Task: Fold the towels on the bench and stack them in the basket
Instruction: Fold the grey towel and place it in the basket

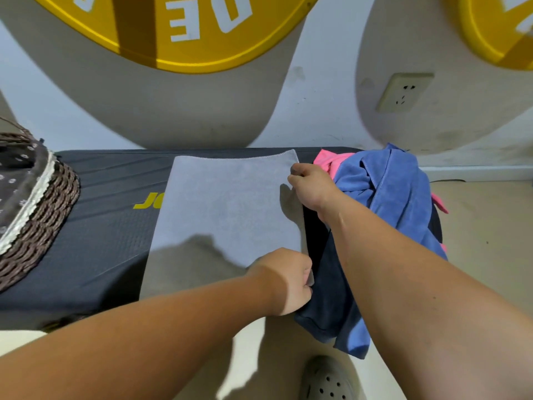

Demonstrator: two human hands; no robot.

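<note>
A grey towel [227, 209] lies flat across the dark bench [106, 235], reaching from the far edge to the near one. My left hand [288, 281] pinches its near right corner. My right hand [311, 186] grips its far right edge. Right of the grey towel a blue towel [395, 197] lies crumpled over a pink one [328, 160], and a dark navy towel [331, 293] hangs off the bench's front. The woven basket [43, 220] with a dotted dark lining stands at the bench's left end.
The bench stands against a white and grey wall with a socket [403, 92]. Beige floor lies to the right. A grey clog [328, 379] shows at the bottom, close to the bench's front.
</note>
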